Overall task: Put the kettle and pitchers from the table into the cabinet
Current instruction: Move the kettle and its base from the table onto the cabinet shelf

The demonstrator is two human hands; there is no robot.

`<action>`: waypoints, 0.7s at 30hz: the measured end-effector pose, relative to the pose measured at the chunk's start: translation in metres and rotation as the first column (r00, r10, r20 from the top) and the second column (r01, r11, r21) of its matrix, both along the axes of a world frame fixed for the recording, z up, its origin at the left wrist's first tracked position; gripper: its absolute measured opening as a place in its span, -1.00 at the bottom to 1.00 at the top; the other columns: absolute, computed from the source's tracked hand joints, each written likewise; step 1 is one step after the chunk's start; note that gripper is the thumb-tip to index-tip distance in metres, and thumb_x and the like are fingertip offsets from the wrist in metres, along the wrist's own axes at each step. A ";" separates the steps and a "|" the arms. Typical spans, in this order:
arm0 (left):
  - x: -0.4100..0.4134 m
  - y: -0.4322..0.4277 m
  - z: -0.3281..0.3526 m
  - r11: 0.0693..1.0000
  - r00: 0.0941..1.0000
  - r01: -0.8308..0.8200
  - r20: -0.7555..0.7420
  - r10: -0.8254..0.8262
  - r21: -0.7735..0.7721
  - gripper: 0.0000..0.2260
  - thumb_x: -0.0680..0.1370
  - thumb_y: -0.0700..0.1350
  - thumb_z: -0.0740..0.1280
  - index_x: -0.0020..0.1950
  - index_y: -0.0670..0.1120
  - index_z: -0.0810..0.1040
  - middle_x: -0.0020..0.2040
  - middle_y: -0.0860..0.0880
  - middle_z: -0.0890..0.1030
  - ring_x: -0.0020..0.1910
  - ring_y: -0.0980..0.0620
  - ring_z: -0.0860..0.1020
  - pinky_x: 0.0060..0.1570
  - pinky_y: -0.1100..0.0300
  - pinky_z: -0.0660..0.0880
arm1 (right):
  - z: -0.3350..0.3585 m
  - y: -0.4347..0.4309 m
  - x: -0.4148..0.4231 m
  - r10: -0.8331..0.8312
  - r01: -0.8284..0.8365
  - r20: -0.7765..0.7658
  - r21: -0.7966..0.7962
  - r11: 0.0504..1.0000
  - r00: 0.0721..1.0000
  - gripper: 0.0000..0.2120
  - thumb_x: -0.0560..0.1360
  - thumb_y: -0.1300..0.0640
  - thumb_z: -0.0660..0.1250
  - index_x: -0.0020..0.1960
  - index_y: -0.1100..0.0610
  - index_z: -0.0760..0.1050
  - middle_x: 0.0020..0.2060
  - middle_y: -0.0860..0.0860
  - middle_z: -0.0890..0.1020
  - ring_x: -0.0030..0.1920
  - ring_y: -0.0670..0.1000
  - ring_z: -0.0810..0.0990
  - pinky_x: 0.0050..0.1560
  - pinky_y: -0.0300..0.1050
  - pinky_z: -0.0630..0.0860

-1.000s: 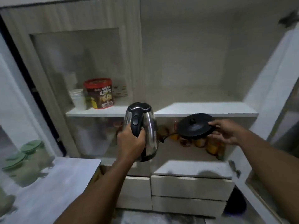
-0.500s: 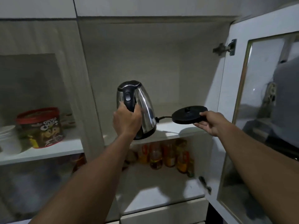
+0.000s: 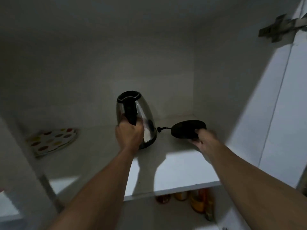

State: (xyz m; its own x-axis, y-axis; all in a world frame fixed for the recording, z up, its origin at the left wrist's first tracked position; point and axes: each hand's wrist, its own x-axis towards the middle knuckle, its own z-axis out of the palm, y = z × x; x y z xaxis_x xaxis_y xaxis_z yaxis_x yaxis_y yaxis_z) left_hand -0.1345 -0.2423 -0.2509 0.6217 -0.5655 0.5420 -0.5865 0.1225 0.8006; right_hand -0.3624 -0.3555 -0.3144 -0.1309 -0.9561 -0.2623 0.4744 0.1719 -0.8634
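A steel kettle with a black lid and handle is deep inside the cabinet, over the white shelf. My left hand grips its black handle from behind; the kettle leans slightly left and its base is at or just above the shelf. To the right, my right hand holds the round black kettle base by its near edge, tilted, close to the shelf near the cabinet's right wall. A short black cord end sticks out between the base and the kettle. No pitchers are in view.
A polka-dot plate or mat lies on the shelf at the left. The open cabinet door with its hinge stands at the right. Jars and bottles sit on the shelf below. A vertical divider bounds the compartment on the left.
Both hands have pushed forward into the cabinet; the kettle and its base are now well inside, low over the shelf. The view has moved closer and tilted upward.
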 end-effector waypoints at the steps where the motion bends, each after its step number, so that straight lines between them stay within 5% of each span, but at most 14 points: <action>1: -0.003 -0.014 -0.001 1.000 1.000 0.005 -0.010 -0.005 0.020 -0.72 0.52 0.07 0.32 0.05 -0.13 0.54 -0.14 -0.19 0.66 -0.11 -0.26 0.63 -0.11 -0.01 0.57 | -0.002 -0.012 0.000 -0.009 0.009 0.008 0.007 1.000 1.000 -0.56 0.53 0.42 0.25 0.40 0.30 0.31 0.30 0.28 0.48 0.17 0.32 0.57 -0.27 0.11 0.64; 9: -0.021 -0.084 -0.015 0.999 1.000 0.018 -0.025 -0.017 0.049 -0.73 0.56 0.01 0.36 0.13 -0.16 0.56 -0.13 -0.17 0.64 -0.11 -0.24 0.63 -0.09 -0.04 0.59 | -0.020 -0.079 0.007 0.014 -0.009 -0.045 0.107 0.994 0.999 -0.45 0.56 0.35 0.30 0.51 0.28 0.23 0.41 0.29 0.39 0.22 0.32 0.53 -0.20 0.11 0.62; 11: -0.022 -0.092 -0.022 0.999 1.000 0.017 -0.002 -0.017 0.049 -0.72 0.56 0.01 0.36 0.11 -0.19 0.56 -0.14 -0.20 0.65 -0.13 -0.25 0.63 -0.13 -0.03 0.58 | -0.019 -0.085 0.010 0.056 -0.030 -0.219 0.119 0.992 0.974 -0.49 0.57 0.26 0.34 0.48 0.28 0.31 0.34 0.28 0.46 0.10 0.30 0.57 -0.07 0.20 0.63; 12: -0.021 -0.096 -0.025 0.998 1.000 0.018 0.012 -0.019 0.055 -0.72 0.56 0.01 0.36 0.10 -0.20 0.55 -0.15 -0.20 0.65 -0.15 -0.24 0.62 -0.15 0.00 0.57 | -0.019 -0.088 0.009 0.070 -0.027 -0.400 0.114 0.993 0.914 -0.50 0.56 0.20 0.36 0.46 0.29 0.35 0.27 0.27 0.50 0.05 0.29 0.59 0.01 0.22 0.62; 14: -0.021 -0.100 -0.029 0.998 1.000 0.023 0.020 -0.024 0.056 -0.72 0.57 0.00 0.36 0.10 -0.20 0.55 -0.19 -0.17 0.62 -0.18 -0.22 0.60 -0.18 0.05 0.52 | -0.019 -0.092 0.005 0.109 -0.036 -0.818 0.108 0.994 0.565 -0.45 0.54 0.03 0.36 0.43 0.28 0.38 0.26 0.27 0.53 0.18 0.30 0.57 0.17 0.11 0.55; 16: -0.020 -0.104 -0.030 0.998 1.000 0.019 0.022 -0.020 0.051 -0.75 0.56 -0.01 0.37 0.06 -0.19 0.54 -0.26 -0.08 0.56 -0.24 -0.18 0.57 -0.21 0.08 0.49 | -0.022 -0.091 0.000 0.087 -0.045 -0.979 0.080 0.996 0.184 -0.35 0.50 -0.14 0.34 0.43 0.25 0.35 0.36 0.24 0.42 0.35 0.28 0.41 0.23 0.06 0.44; 17: -0.020 -0.105 -0.030 0.998 1.000 0.013 0.021 -0.014 0.054 -0.77 0.56 -0.01 0.37 0.03 -0.18 0.54 -0.29 -0.04 0.53 -0.26 -0.15 0.55 -0.22 0.09 0.47 | -0.024 -0.090 -0.002 0.053 -0.053 -0.996 0.050 0.997 0.073 -0.33 0.49 -0.19 0.33 0.42 0.23 0.33 0.38 0.22 0.37 0.37 0.27 0.35 0.24 0.07 0.41; 19: -0.018 -0.108 -0.030 0.998 1.000 0.009 0.021 -0.011 0.059 -0.80 0.55 -0.02 0.37 0.00 -0.16 0.54 -0.32 0.00 0.49 -0.30 -0.10 0.50 -0.24 0.12 0.44 | -0.033 -0.089 -0.002 -0.017 -0.155 -0.997 -0.004 0.988 -0.077 -0.34 0.50 -0.22 0.30 0.44 0.15 0.32 0.39 0.20 0.35 0.38 0.26 0.32 0.26 0.07 0.39; 21: -0.017 -0.112 -0.030 0.998 1.000 0.007 0.030 -0.009 0.065 -0.81 0.56 -0.03 0.36 -0.04 -0.15 0.51 -0.32 -0.01 0.48 -0.31 -0.10 0.49 -0.25 0.13 0.41 | -0.044 -0.091 0.004 -0.050 -0.270 -0.992 -0.017 0.963 -0.117 -0.42 0.54 -0.18 0.27 0.47 0.08 0.35 0.46 0.16 0.34 0.44 0.24 0.28 0.32 0.08 0.36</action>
